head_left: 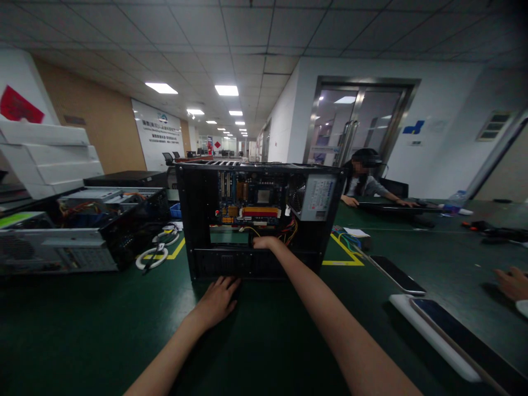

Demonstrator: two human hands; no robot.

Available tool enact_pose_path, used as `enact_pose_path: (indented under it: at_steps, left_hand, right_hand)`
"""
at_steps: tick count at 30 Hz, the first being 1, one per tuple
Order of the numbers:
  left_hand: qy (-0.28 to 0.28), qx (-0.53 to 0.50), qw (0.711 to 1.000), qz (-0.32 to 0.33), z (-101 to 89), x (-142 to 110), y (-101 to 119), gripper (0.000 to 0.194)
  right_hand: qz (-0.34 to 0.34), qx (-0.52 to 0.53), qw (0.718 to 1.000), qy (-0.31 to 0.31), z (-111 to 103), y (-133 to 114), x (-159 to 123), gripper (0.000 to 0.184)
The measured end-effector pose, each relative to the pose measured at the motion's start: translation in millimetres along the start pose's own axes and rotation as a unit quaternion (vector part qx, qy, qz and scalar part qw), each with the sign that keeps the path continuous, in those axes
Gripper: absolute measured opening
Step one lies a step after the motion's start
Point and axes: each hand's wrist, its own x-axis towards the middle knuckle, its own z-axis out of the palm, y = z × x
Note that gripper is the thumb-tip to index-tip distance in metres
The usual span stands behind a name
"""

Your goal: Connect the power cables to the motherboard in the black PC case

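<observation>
Bare forearms (173,352) come in closest to the camera, both over a green tabletop (103,330). Left hand (218,301) is palm down on the table right by the near bottom edge of a black computer case (231,265), fingers a bit spread, nothing held. Right hand (263,242) is reaching into the lower opening of that case. Its fingers are mostly hidden, so I can't tell if they're pinching anything.

Case is standing upright in the middle, open side facing the camera. You can see the motherboard (264,195) inside, red and yellow slots (259,212) below its middle, the power supply (317,197) upper right, and a bunch of colored wires (291,231) under it.

Over on the left there's another opened computer case (66,250), with a coiled white cable (152,257) between the two. Near right has two dark flat devices (398,273), the nearer one beside a white slab (433,338). Farther back on the right, a person in a dark headset (365,158) is sitting at the table, and someone's hand (511,283) shows at the right edge.
</observation>
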Motion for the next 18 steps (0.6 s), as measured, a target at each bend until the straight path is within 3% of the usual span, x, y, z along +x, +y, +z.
enact_pose_path:
  at_steps: [3, 7, 18]
  left_hand:
    - [0.0, -0.001, 1.0, 0.004, -0.2, 0.2, 0.3, 0.054]
    - [-0.002, -0.005, 1.0, 0.003, -0.6, 0.2, 0.2, 0.052]
    - [0.001, 0.008, 1.0, 0.004, 0.2, 0.6, 0.3, 0.053]
  right_hand:
    - [0.027, 0.026, 0.999, -0.04, 1.2, 1.6, 1.8, 0.036]
    - [0.026, 0.035, 0.998, -0.04, 1.7, 2.7, 2.3, 0.037]
    - [0.054, 0.005, 0.993, -0.101, 2.2, 9.3, 8.7, 0.022]
